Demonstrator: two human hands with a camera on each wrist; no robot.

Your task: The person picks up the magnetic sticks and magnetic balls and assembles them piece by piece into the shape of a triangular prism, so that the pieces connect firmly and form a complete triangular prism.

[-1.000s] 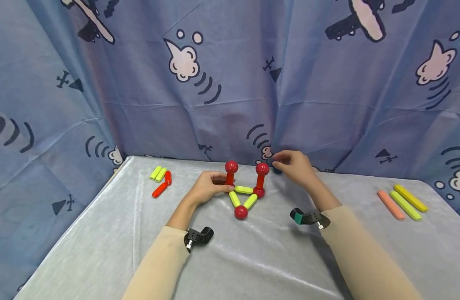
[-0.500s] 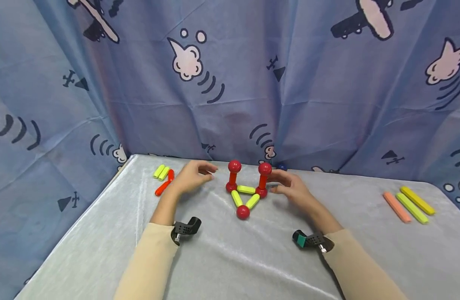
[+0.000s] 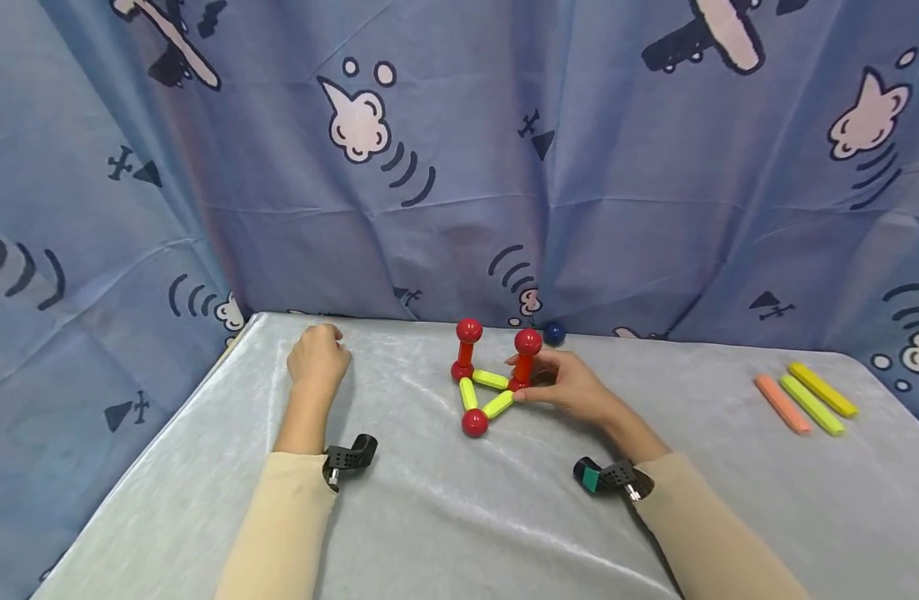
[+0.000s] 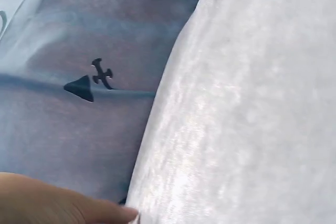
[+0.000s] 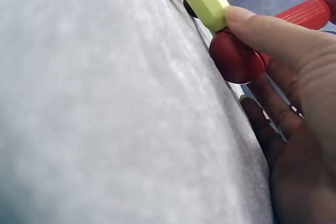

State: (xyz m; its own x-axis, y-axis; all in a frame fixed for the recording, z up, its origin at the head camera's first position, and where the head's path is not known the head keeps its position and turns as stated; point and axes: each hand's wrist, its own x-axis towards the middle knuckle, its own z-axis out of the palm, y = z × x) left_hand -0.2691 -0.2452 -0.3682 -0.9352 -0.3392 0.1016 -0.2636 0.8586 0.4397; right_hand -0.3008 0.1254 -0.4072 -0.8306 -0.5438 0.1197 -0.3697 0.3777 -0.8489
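A stick-and-ball frame stands mid-table: three yellow-green sticks form a triangle with red balls at its corners. From the two far corners rise red sticks, each topped by a red ball. My right hand pinches the frame's right corner. In the right wrist view the thumb lies at the joint of a yellow-green stick and the dark red corner ball, other fingers behind. My left hand is at the table's far left, its fingertips hidden; only its thumb shows in the left wrist view.
A dark blue ball sits at the table's back edge, behind the right hand. Orange, yellow-green and yellow sticks lie on the right. A patterned blue curtain hangs along the back and left.
My left hand has left the frame's left corner and moved left, over the spot where small yellow-green and red sticks lay. My right hand has come from near the blue ball to grip the right corner.
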